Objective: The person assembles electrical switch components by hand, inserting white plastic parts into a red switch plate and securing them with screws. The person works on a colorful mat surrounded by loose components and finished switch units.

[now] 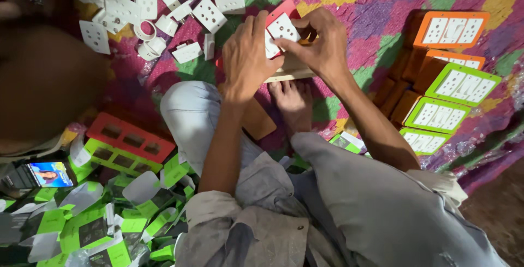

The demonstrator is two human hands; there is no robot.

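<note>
Both hands meet at the upper middle of the frame over a red frame (285, 9) with a white perforated plate (281, 28) set in it. The left hand (246, 54) lies with fingers curled against the plate's left edge, likely steadying it. The right hand (322, 40) pinches the plate's right side from above, fingers closed on it. A wooden block (289, 69) sits under the work, seemingly as a support, just above the person's bare foot (295, 100). Loose white plates (142, 2) lie heaped at upper left. Finished orange and green panels (450, 84) are stacked at right, empty frames (128, 138) at lower left.
</note>
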